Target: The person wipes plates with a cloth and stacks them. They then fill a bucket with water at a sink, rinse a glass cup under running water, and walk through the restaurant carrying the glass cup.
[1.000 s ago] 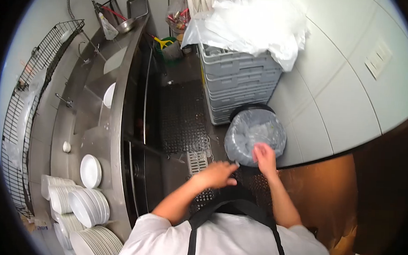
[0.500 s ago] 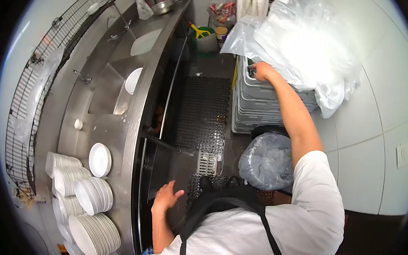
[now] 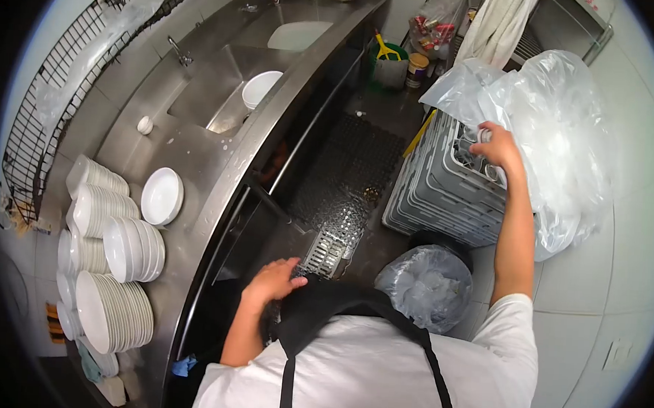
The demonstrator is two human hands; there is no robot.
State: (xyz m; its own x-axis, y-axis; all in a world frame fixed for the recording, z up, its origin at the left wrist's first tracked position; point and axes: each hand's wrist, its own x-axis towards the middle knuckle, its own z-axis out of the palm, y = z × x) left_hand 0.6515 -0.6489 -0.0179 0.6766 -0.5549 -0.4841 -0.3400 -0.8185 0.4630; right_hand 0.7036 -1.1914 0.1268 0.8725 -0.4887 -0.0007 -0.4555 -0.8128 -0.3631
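The right hand [image 3: 501, 147] reaches into the top of a stack of grey plastic crates [image 3: 452, 179], its fingers curled at clear glass-like pieces [image 3: 464, 146] that sit inside the uppermost crate; whether they pinch one of them cannot be told. A large, translucent white plastic bag [image 3: 567, 127] covers part of that crate just beside the hand. The left hand [image 3: 271, 280] is loosely spread, its thumb apart from its fingers, in the air near a slotted metal floor drain [image 3: 326, 253]. Between the crates and the person's black apron [image 3: 359, 300] stands a round bin lined with clear plastic [image 3: 425, 287]. To the left, a stainless-steel worktop [image 3: 199, 198] carries a stack of white round plates [image 3: 114, 313], a nested row of white bowls [image 3: 134, 249] and a single shallow white bowl [image 3: 162, 197], well apart from the right hand.
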